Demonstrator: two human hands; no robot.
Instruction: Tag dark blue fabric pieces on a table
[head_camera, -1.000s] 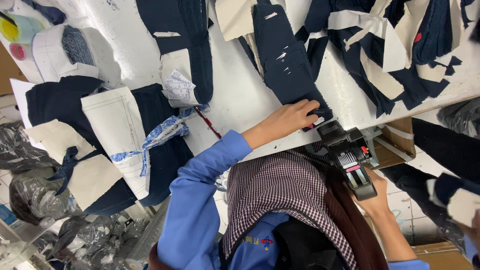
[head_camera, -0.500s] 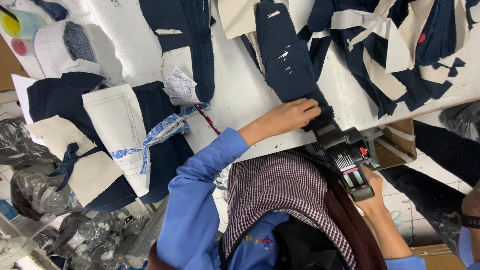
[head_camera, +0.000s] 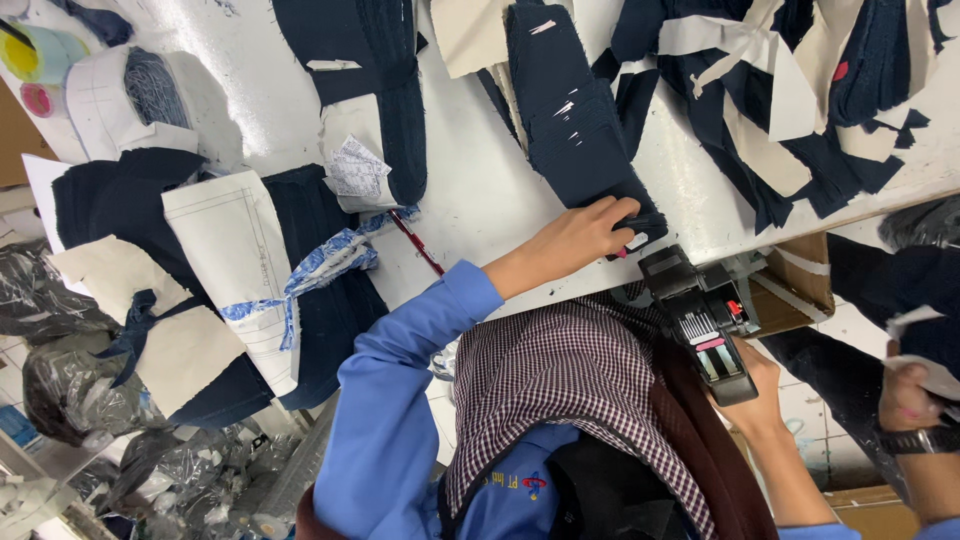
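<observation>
Left hand (head_camera: 575, 240) fingers press flat on the near end of the navy stack (head_camera: 575, 130) on the table (head_camera: 480, 190), steadying it, while right hand (head_camera: 755, 395) fingers grip the label gun (head_camera: 700, 320) just beside.

Fingers (head_camera: 610, 215) on navy fabric stack (head_camera: 570, 120)

The desk (head_camera: 480, 190) is white. Under the left hand (head_camera: 575, 235) lies a navy fabric stack (head_camera: 570, 120); the right hand (head_camera: 755, 390) grips a black label gun (head_camera: 700, 320) with red accents. Beyond lie cream and navy cut pieces (head_camera: 780, 90). The sleeve (head_camera: 400, 400) is bright blue, beside a maroon-and-white checked headscarf (head_camera: 570, 380).
</observation>
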